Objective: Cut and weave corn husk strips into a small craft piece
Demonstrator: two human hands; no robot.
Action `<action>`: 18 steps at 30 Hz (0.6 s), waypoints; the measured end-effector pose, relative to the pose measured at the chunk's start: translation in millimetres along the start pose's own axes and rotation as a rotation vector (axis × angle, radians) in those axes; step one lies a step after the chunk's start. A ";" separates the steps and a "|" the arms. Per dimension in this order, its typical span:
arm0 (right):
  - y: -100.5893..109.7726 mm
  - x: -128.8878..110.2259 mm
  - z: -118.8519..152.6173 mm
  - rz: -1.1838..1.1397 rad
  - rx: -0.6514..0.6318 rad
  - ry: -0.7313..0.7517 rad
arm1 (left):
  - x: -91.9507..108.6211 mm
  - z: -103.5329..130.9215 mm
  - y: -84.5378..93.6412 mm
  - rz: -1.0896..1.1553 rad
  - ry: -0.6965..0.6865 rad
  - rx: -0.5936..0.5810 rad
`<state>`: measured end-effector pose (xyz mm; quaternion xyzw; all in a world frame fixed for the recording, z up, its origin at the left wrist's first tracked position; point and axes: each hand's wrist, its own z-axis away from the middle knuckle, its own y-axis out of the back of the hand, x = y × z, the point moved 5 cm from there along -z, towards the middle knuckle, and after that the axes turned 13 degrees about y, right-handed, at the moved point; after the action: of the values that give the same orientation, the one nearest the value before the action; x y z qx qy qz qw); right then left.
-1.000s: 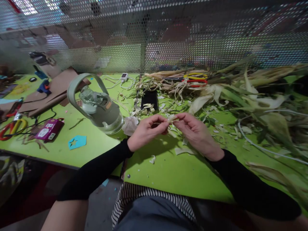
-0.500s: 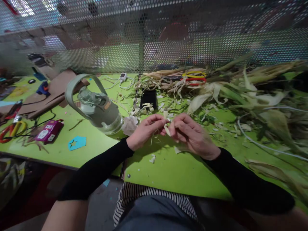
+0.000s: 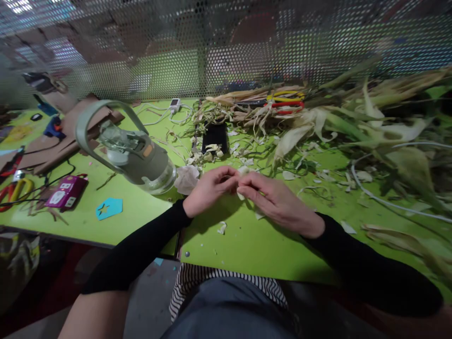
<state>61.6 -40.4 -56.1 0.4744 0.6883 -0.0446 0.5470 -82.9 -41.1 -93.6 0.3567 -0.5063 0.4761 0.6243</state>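
My left hand (image 3: pixel 213 187) and my right hand (image 3: pixel 273 200) meet over the green table, fingertips touching. Between them sits a small pale strip of corn husk (image 3: pixel 243 170), pinched by both hands and mostly covered by the fingers. A bit of it shows above the fingertips and another bit below. Just beyond my hands, husk scraps lie around a black phone (image 3: pixel 214 137). A crumpled white tissue (image 3: pixel 187 180) is beside my left hand. On the table in front of my left wrist rests a small curled scrap (image 3: pixel 222 228).
A pale green bottle (image 3: pixel 136 157) with a carrying loop stands left of my hands. A heap of corn husks (image 3: pixel 325 122) with red and yellow-handled tools (image 3: pixel 286 102) fills the back right. A white cable (image 3: pixel 381 202) curves along the right; a purple box (image 3: pixel 67 192) lies left.
My right hand has turned and moved in against my left fingertips, so the husk strip is now more hidden. The view has shifted slightly.
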 end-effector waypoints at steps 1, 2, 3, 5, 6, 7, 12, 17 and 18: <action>1.8 -4.3 -1.0 0.092 -0.035 0.052 | -4.0 -1.1 -1.4 -0.051 0.027 -0.020; 4.8 -7.8 -1.9 0.159 -0.047 0.093 | -7.4 -1.5 -3.3 -0.094 0.053 -0.046; 8.7 -9.9 -2.9 0.208 -0.039 0.116 | -9.8 -1.0 -5.9 -0.129 0.079 -0.077; 18.3 -9.5 -4.4 0.276 0.025 0.107 | -11.1 2.2 -12.8 -0.166 0.120 -0.161; 22.5 -7.2 -4.7 0.292 0.062 0.085 | -10.2 4.7 -16.9 -0.165 0.133 -0.211; 25.7 -3.8 -4.7 0.294 0.095 0.056 | -8.5 7.4 -21.1 -0.150 0.144 -0.262; 25.2 19.8 -2.6 0.133 0.170 -0.092 | 1.3 14.3 -29.2 0.024 0.097 -0.306; 19.9 30.1 -1.5 0.007 0.187 -0.180 | 5.1 12.4 -23.1 0.107 -0.054 -0.213; 19.0 30.5 -1.2 -0.012 0.182 -0.195 | 5.8 12.5 -23.3 0.088 -0.074 -0.228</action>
<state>75.5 -10.9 -71.2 0.5114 0.6279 -0.1560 0.5656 -64.1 -58.2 -84.2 0.2782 -0.5951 0.4287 0.6203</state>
